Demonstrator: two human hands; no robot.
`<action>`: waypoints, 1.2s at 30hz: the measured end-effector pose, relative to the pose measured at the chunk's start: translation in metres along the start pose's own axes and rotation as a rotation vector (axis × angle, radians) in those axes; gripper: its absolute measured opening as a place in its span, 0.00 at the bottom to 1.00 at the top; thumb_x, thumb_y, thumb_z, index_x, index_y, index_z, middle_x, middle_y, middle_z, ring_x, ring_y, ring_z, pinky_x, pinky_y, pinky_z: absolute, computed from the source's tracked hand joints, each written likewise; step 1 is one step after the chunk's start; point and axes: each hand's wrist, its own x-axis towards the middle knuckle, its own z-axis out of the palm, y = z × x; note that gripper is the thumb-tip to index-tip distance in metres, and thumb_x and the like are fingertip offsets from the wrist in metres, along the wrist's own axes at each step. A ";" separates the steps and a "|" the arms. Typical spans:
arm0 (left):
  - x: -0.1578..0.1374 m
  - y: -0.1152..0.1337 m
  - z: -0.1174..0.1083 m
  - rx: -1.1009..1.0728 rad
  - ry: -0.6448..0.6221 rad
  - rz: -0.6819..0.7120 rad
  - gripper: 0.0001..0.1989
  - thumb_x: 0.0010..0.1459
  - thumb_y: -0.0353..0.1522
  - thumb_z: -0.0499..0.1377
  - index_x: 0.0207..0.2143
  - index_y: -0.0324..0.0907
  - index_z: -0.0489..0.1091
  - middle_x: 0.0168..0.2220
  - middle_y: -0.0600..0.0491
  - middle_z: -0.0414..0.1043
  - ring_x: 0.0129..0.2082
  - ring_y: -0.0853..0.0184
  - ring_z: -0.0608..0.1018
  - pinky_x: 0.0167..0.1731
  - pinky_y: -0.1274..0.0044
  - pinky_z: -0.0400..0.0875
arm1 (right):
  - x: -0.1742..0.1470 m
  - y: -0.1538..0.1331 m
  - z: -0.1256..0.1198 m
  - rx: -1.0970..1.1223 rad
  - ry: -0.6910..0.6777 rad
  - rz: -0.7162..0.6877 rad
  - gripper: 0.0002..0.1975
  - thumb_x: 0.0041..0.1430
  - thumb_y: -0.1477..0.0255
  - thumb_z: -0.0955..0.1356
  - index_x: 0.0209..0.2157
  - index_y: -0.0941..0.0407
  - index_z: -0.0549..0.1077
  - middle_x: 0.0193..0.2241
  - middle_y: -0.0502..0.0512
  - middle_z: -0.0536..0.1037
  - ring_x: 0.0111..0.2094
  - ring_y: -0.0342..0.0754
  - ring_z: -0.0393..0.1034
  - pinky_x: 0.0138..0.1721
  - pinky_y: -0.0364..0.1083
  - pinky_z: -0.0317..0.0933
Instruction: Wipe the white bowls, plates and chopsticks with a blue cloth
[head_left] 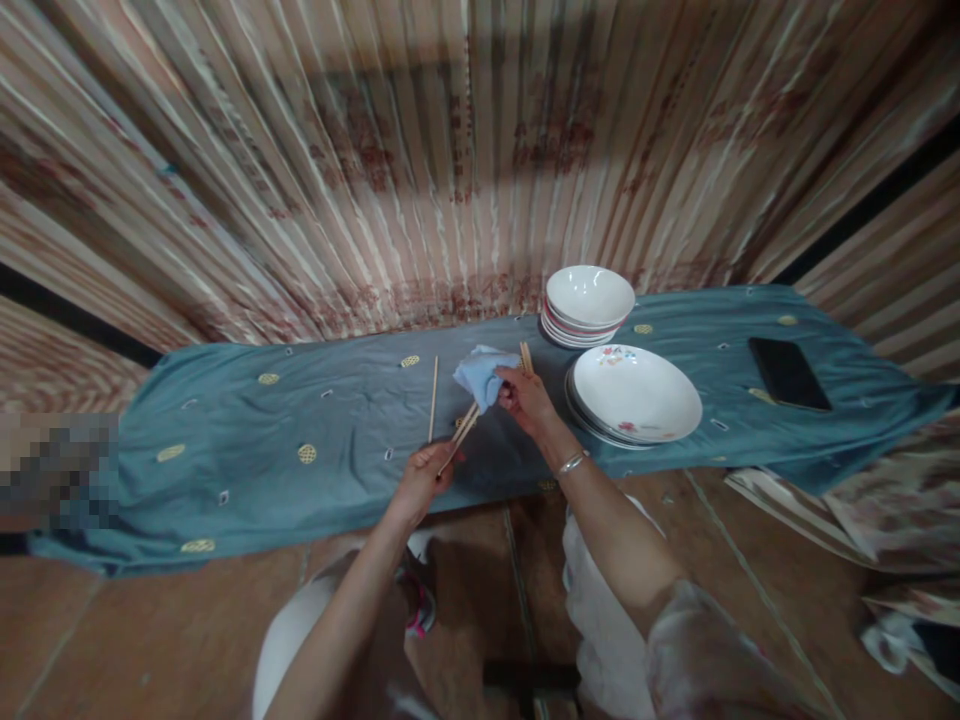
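Observation:
My left hand [429, 478] is closed around the near ends of a few chopsticks [466, 424], which slant up and to the right. A light blue cloth [484, 374] is bunched about their far part. My right hand [526, 400], with a silver bangle at the wrist, grips this cloth at its right side. Just beyond the right fingers, more chopsticks [526, 356] show, partly hidden by that hand. A single chopstick [433, 398] lies on the teal tablecloth, left of the blue cloth.
Right of my hands stand a stack of white bowls [589, 298] and a stack of white plates [637, 393] with floral decoration. A black phone-like slab [789, 373] lies farther right. The teal tablecloth [247, 450] covers a long narrow table, with a patterned curtain [420, 180] behind.

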 end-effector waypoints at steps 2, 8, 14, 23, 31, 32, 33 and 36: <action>0.000 0.000 -0.001 0.019 0.026 0.038 0.23 0.41 0.50 0.66 0.24 0.37 0.73 0.10 0.62 0.54 0.11 0.79 0.53 0.15 0.80 0.41 | -0.001 0.002 0.001 0.002 -0.022 0.002 0.15 0.36 0.68 0.75 0.21 0.56 0.66 0.13 0.40 0.63 0.15 0.34 0.53 0.15 0.36 0.43; 0.003 0.002 0.001 0.015 0.085 0.076 0.22 0.41 0.49 0.66 0.25 0.37 0.74 0.11 0.62 0.56 0.12 0.79 0.54 0.16 0.80 0.43 | -0.014 0.017 0.011 -0.054 -0.107 0.085 0.16 0.32 0.68 0.77 0.19 0.57 0.67 0.12 0.40 0.64 0.15 0.34 0.53 0.15 0.37 0.42; 0.005 0.004 0.007 -0.014 0.093 0.060 0.23 0.40 0.50 0.67 0.25 0.37 0.74 0.12 0.62 0.56 0.12 0.79 0.53 0.16 0.80 0.42 | -0.019 0.021 0.016 -0.072 -0.104 0.082 0.17 0.31 0.67 0.78 0.18 0.57 0.68 0.12 0.40 0.64 0.15 0.34 0.53 0.15 0.37 0.41; 0.002 0.003 0.007 -0.003 0.034 0.024 0.22 0.40 0.48 0.67 0.24 0.37 0.73 0.12 0.62 0.56 0.12 0.79 0.53 0.16 0.80 0.40 | -0.010 0.006 0.008 -0.043 -0.052 0.044 0.15 0.33 0.69 0.77 0.19 0.56 0.67 0.13 0.40 0.64 0.16 0.35 0.53 0.15 0.38 0.42; -0.001 0.002 0.007 -0.011 -0.029 -0.023 0.22 0.41 0.48 0.67 0.23 0.36 0.72 0.12 0.62 0.55 0.11 0.80 0.52 0.15 0.80 0.40 | 0.002 -0.006 -0.005 0.029 -0.007 -0.014 0.17 0.35 0.69 0.76 0.19 0.56 0.64 0.14 0.40 0.62 0.16 0.34 0.53 0.14 0.37 0.43; -0.001 0.001 0.007 -0.013 -0.035 -0.033 0.22 0.41 0.48 0.67 0.23 0.36 0.72 0.12 0.62 0.55 0.11 0.80 0.52 0.15 0.80 0.40 | 0.003 -0.007 -0.006 0.041 -0.006 -0.017 0.17 0.35 0.69 0.76 0.20 0.56 0.63 0.14 0.40 0.62 0.16 0.34 0.53 0.14 0.37 0.42; -0.002 0.001 0.007 -0.014 -0.040 -0.042 0.22 0.41 0.48 0.67 0.23 0.36 0.72 0.12 0.62 0.55 0.11 0.80 0.52 0.15 0.80 0.40 | 0.004 -0.008 -0.007 0.052 -0.006 -0.017 0.17 0.36 0.69 0.76 0.20 0.56 0.63 0.14 0.40 0.62 0.16 0.34 0.53 0.14 0.37 0.42; -0.003 0.001 0.006 -0.025 -0.047 -0.064 0.23 0.40 0.48 0.67 0.24 0.36 0.72 0.12 0.62 0.54 0.11 0.80 0.53 0.15 0.80 0.40 | 0.006 -0.008 -0.009 0.072 -0.003 -0.015 0.18 0.36 0.69 0.76 0.21 0.55 0.63 0.14 0.40 0.62 0.16 0.34 0.53 0.14 0.36 0.43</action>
